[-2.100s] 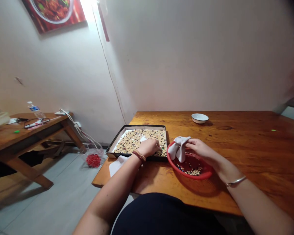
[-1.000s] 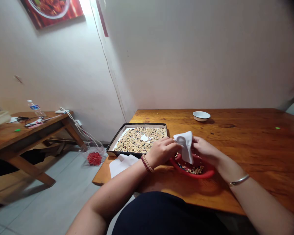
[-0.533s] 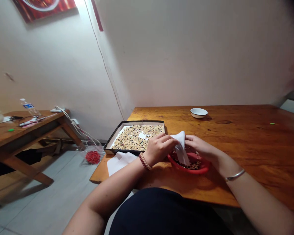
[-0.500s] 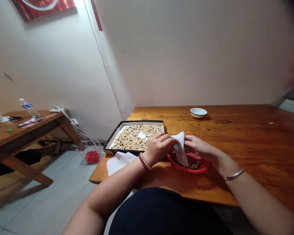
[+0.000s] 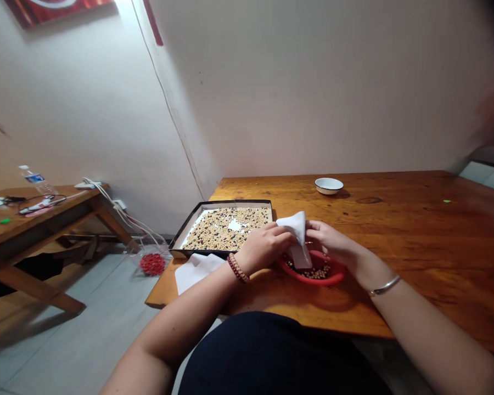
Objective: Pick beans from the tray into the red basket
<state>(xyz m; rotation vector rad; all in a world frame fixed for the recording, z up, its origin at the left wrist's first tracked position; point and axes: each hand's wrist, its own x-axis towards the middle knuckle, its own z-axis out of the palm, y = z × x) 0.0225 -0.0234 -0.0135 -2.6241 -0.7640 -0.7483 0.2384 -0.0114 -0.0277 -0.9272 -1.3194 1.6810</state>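
A white cloth (image 5: 298, 233) hangs between my two hands, its lower end down over a red plastic basket (image 5: 325, 280). My left hand (image 5: 265, 246) is closed on the cloth's left side, with its fingertips partly hidden. From the right, my right hand (image 5: 331, 241) has its fingers bent against the cloth's edge; some fingertips are behind it. Mixed pale and dark beans (image 5: 319, 270) lie in the basket. Left of the basket, a shallow black-edged box (image 5: 180, 253) holds a layer of similar beans, with a bare white patch near the middle.
Another white cloth (image 5: 195, 271) lies in front of the box, by my left forearm. A white enamel bowl (image 5: 329, 186) stands toward the table's far side. On the floor at left is a clear bag of red pieces (image 5: 152, 264), below a second table (image 5: 72, 200).
The cloth's lower end has risen slightly within the basket, and the cloth hangs straighter. Both hands stay close to it. The whole view has shifted a little.
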